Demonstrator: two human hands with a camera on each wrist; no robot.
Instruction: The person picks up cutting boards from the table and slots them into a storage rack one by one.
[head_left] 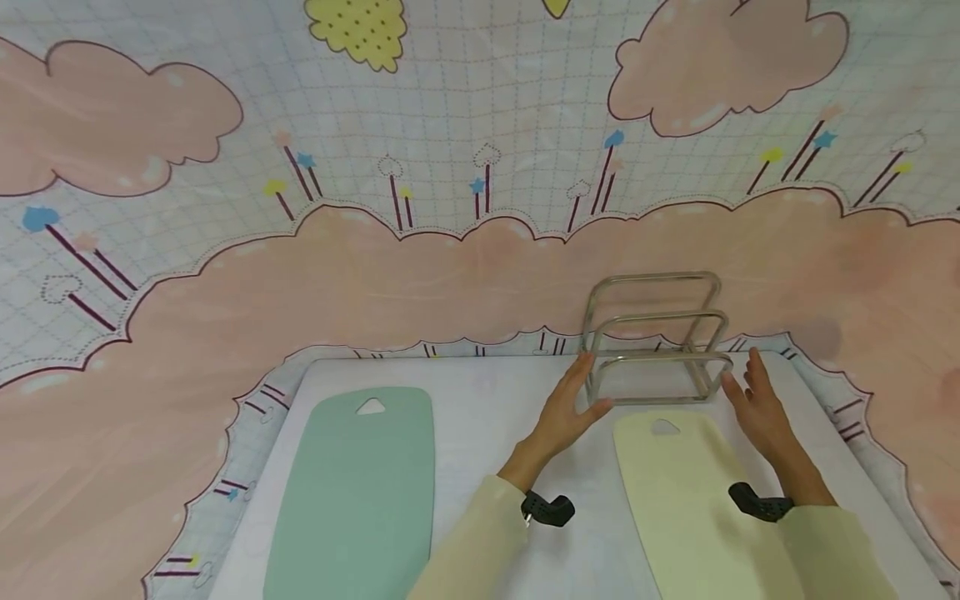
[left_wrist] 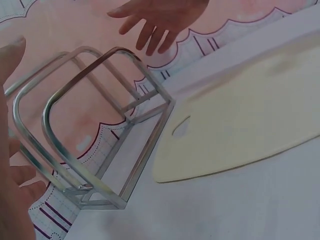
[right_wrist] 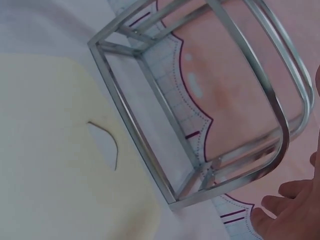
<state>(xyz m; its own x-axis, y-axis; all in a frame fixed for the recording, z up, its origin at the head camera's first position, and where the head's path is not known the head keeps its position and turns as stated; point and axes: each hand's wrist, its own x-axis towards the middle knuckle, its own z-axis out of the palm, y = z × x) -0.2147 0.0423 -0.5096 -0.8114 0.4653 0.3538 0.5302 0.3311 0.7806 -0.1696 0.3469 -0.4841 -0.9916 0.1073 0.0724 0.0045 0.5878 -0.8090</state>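
Observation:
A metal rack with several upright loops stands at the back right of the white table. My left hand is at the rack's left side, fingers spread and fairly straight, fingertips right by its left post. On the other side is my right hand, its fingers extended and the thumb near the rack's right corner. In the right wrist view, a gap shows between the right fingers and the bars. The rack has nothing in its slots. In front of it lies a pale yellow cutting board with a handle hole.
On the left of the white table a green cutting board lies flat. Behind and around the table hangs a patterned cloth with pink clouds. Each wrist wears a black device.

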